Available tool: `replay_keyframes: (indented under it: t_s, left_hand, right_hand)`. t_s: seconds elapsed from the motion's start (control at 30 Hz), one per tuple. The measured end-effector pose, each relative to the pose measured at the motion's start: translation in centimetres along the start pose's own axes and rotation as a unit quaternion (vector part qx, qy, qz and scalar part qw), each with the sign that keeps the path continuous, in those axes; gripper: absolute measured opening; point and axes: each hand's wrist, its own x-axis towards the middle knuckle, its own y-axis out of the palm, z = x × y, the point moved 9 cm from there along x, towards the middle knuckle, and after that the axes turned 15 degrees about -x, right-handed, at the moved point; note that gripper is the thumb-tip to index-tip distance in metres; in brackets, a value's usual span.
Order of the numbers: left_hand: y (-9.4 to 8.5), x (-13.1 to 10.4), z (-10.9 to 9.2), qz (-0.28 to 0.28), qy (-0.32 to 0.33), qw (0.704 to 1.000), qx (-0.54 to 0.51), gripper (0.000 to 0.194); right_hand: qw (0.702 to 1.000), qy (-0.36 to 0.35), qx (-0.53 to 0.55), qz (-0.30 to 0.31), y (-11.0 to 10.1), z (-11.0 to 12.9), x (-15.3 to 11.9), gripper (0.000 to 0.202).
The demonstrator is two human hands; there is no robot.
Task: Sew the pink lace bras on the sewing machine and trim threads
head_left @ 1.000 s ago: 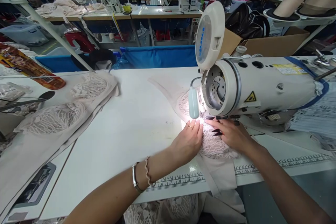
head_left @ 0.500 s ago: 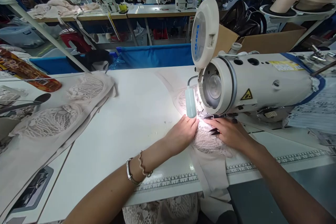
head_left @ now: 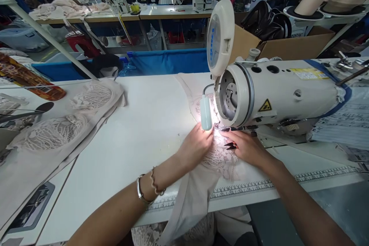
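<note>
Pale pink lace fabric (head_left: 217, 159) lies under the head of a white sewing machine (head_left: 271, 94), lit by a small pale-green lamp (head_left: 205, 113). My left hand (head_left: 196, 144) is closed at the fabric's left side, fingers bent close to the needle area; its fingertips are partly behind the lamp. On the other side, my right hand (head_left: 249, 148) presses the lace with its fingers by the presser foot. Dark pointed blades of thread snips (head_left: 230, 146) stick out from under that hand. A plain cloth band (head_left: 191, 196) trails from the lace over the table's front edge.
More lace-and-cloth pieces (head_left: 57, 132) lie at the left of the white table (head_left: 144, 115), near a brown-wrapped bottle (head_left: 31, 78). A printed ruler (head_left: 245, 189) runs along the front edge. Behind stand a cardboard box (head_left: 296, 46), blue cloth (head_left: 170, 61) and other machines.
The trailing cloth band has swung left across the front edge, and the lace has shifted with it. Parts inside the machine's open round end have turned. Both hands stay close to the needle area.
</note>
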Motion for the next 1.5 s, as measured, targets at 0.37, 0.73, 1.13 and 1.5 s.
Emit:
replay_keyframes:
  t_s: [0.37, 0.73, 1.13, 1.5]
  left_hand:
    - [1.9, -0.9, -2.1, 0.053, -0.036, 0.993, -0.096, 0.022]
    - [2.7, -0.7, -1.3, 0.083, -0.042, 0.991, -0.098, 0.034]
    - [0.9, 0.1, 0.4, 0.082, 0.002, 0.985, -0.152, 0.027]
    - [0.2, 0.3, 1.4, 0.056, 0.028, 0.995, -0.073, 0.040]
  right_hand:
    - [0.998, 0.031, 0.050, -0.025, -1.1, -0.5, -0.6, 0.055]
    - [0.990, -0.055, -0.047, -0.121, -2.4, 1.4, -1.0, 0.043]
    - [0.976, -0.129, -0.049, -0.166, -2.7, 2.7, -1.1, 0.053]
    - [0.965, -0.150, -0.048, -0.208, -3.2, 3.5, -1.1, 0.054]
